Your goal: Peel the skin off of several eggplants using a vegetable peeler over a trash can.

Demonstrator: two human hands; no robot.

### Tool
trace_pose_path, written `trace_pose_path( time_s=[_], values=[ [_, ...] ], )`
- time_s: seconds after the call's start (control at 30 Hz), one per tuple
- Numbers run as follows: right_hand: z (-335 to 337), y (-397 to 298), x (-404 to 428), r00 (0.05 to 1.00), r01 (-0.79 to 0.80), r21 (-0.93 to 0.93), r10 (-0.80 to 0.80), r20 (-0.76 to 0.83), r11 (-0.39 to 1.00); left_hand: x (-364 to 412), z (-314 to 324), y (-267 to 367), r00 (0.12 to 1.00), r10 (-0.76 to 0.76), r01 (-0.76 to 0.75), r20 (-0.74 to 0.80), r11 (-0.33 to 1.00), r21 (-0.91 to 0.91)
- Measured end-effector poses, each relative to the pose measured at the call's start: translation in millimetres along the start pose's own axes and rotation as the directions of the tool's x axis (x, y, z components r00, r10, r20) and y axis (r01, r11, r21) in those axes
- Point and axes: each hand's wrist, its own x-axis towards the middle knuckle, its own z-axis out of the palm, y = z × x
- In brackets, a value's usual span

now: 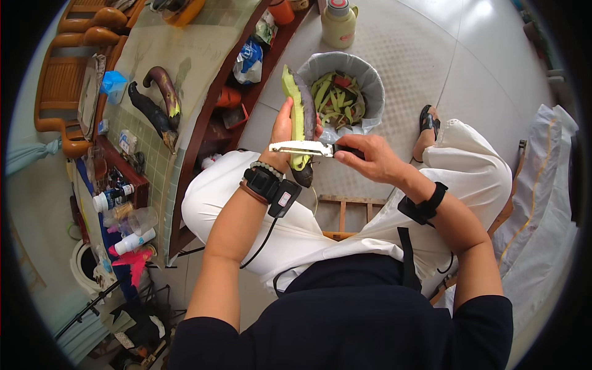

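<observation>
A long eggplant rests in my left hand, which is closed around its middle from below. Pale green flesh shows in a strip along its left side, while purple skin covers the right side. Its dark stem end points towards me. My right hand grips the dark handle of a vegetable peeler. The peeler's pale head lies across the eggplant near the stem end. Beyond my hands stands a lined waste bin with green and dark peelings inside.
Two more eggplants, one curved and one darker, lie on the table at left. A cream thermos flask stands behind the bin. Bottles crowd the table's near end. Below my hands is a wooden stool frame.
</observation>
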Motion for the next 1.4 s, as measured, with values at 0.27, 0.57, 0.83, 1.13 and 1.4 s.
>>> trace_pose_path(
  time_s=[0.27,0.57,0.83,1.13,1.4],
  values=[
    [5,9,-10,0.994,0.098,-0.058,-0.100,-0.044,0.994,10,3,-3,0.996,0.037,-0.028,-0.078,0.993,0.115],
    [-7,45,11,0.958,-0.095,-0.127,0.056,-0.282,0.987,-1,19,-20,0.995,-0.097,0.096,0.030,0.995,0.039],
    [-13,54,31,0.956,-0.129,-0.171,0.076,-0.282,0.977,-12,14,-23,0.995,-0.080,0.078,0.056,0.996,0.037],
    [-18,75,55,0.948,-0.170,-0.052,0.149,-0.280,0.984,-40,17,-22,0.978,-0.207,0.206,0.017,0.977,0.061],
    [-25,118,77,0.839,-0.459,0.233,0.505,-0.204,0.857,-42,9,-23,0.973,-0.195,0.187,0.122,0.980,0.076]
  ],
)
